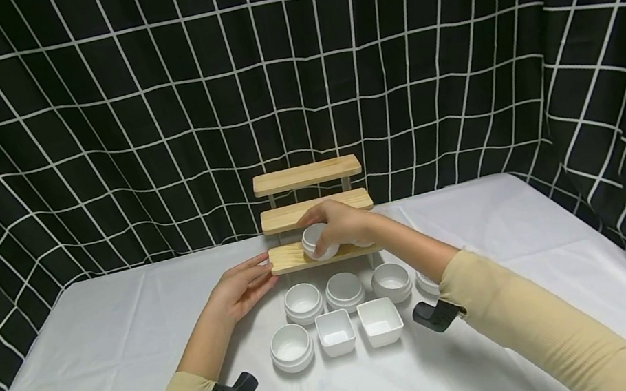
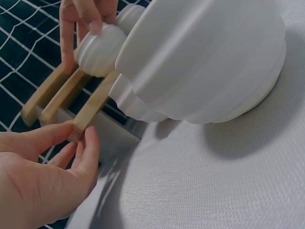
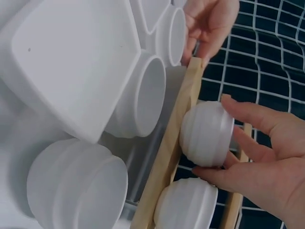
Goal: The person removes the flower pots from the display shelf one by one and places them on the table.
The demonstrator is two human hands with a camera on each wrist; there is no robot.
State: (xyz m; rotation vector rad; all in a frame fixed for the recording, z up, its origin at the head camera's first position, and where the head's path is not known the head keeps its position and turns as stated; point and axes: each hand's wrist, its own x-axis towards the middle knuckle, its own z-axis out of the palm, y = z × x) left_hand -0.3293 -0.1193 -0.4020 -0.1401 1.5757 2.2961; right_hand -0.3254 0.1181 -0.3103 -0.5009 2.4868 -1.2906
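A three-tier wooden shelf [image 1: 307, 175] stands at the back of the table. My right hand [image 1: 343, 221] grips a round white bowl [image 1: 315, 240] by its rim, at the lowest tier [image 1: 286, 259]. In the right wrist view this bowl [image 3: 207, 133] has its base right at the board, and a second round bowl [image 3: 187, 205] sits beside it on the same tier. My left hand [image 1: 241, 288] holds the left end of that lowest tier; the left wrist view shows thumb and fingers [image 2: 90, 148] pinching the board's end.
In front of the shelf stand several round white bowls [image 1: 303, 301] in a row, the rightmost partly behind my right forearm. Nearer are another round bowl [image 1: 291, 347] and two square white bowls [image 1: 336, 332]. A white cloth [image 1: 125, 340] covers the table; a black gridded curtain [image 1: 291, 73] hangs behind.
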